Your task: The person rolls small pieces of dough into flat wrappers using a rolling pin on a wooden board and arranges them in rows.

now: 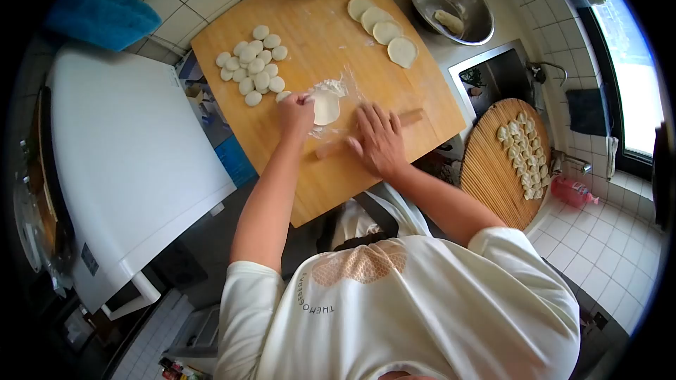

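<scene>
"Left hand [296, 114] first: your fingers are pinched on the left edge of the pale dough round [326, 108], which lies on the wooden board [310, 42]."

"And your right hand [379, 139]?"

"Laid across the rolling pin [411, 117], fingers spread, covering its middle. You aren't gripping around it, as far as can be seen."

"How does the pin lie to the round?"

"Just on your side of it, not touching. Its long axis slants: the left end is closer to your body, below the round, and the right end reaches farther out, past your hand."

"So which hand is nearer the round?"

"Your left, touching it; your right is over to its right and a little closer to you."

"What's farther out?"

"Loose flour [329, 86] by the round's far edge, small dough pieces [261, 63] beyond your left hand, and four flat wrappers [402, 52] overlapping in a row, ahead and to your right."
</scene>
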A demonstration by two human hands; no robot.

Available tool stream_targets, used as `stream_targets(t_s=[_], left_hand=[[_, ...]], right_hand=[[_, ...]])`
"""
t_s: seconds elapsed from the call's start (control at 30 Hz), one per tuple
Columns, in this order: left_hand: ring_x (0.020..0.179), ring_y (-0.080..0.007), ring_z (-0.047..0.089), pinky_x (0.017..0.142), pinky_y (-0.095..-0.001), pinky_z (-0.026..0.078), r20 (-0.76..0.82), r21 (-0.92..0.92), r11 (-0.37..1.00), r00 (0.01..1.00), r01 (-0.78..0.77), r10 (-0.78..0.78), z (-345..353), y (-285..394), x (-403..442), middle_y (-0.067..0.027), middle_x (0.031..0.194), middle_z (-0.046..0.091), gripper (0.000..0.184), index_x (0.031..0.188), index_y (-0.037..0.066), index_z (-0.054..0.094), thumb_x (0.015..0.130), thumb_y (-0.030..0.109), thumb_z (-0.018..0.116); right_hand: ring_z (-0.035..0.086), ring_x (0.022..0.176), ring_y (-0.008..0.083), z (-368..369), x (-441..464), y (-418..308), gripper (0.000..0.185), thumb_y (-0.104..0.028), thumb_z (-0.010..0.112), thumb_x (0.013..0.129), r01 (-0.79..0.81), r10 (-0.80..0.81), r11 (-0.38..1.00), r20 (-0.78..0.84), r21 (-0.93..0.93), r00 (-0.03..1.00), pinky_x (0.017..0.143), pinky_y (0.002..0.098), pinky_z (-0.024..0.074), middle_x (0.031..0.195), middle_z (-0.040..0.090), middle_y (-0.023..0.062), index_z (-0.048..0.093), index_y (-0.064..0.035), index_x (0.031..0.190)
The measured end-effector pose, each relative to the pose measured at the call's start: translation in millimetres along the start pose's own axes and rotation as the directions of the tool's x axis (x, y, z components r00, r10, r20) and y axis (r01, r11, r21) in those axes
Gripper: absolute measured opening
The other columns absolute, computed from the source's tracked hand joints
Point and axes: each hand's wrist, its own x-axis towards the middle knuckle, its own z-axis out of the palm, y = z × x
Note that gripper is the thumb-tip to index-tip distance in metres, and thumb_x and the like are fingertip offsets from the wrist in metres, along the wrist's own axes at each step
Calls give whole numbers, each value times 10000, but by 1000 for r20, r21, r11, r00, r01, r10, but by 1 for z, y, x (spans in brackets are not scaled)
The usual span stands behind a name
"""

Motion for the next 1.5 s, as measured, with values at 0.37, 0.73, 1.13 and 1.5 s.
stream_targets(t_s=[0.37, 0.73, 1.13, 1.5], left_hand=[[800, -370, 630, 726, -432, 492, 170, 566, 791, 972, -231, 162, 6, 59, 7, -193, 822, 659, 148, 832, 16, 680, 754, 105, 591], [724, -320, 648, 651, -367, 504, 71, 206, 976, 996, -71, 58, -8, 16, -30, -172, 792, 664, 161, 852, 2, 659, 796, 146, 616], [739, -315, 654, 671, -391, 505, -27, 40, 998, 999, 39, -38, -12, -7, 5, -161, 799, 676, 198, 869, 13, 674, 757, 171, 630], [770, -391, 615, 701, -463, 487, 179, 586, 732, 936, -348, 302, -9, 55, -21, -191, 789, 647, 103, 813, 23, 664, 773, 87, 594]], right_hand=[[298, 1341, 274, 20, 132, 4, 542, -442, 467, 894, -45, 52, 999, -325, 28, 944, 1059, 539, 226, 1422, 365, 133, 455, -79, 1297], [333, 1322, 243, 6, 35, -5, 629, -444, 522, 849, -21, 16, 998, -92, -56, 996, 1059, 522, 228, 1404, 403, 99, 426, -61, 1340], [333, 1321, 257, 7, 5, -6, 633, -487, 533, 844, 15, -15, 1000, -89, 0, 996, 1053, 505, 251, 1406, 392, 113, 447, -70, 1312], [296, 1351, 263, 13, 41, -6, 613, -438, 523, 864, -20, 29, 997, -124, 74, 992, 1066, 530, 203, 1422, 376, 136, 411, -65, 1338]])
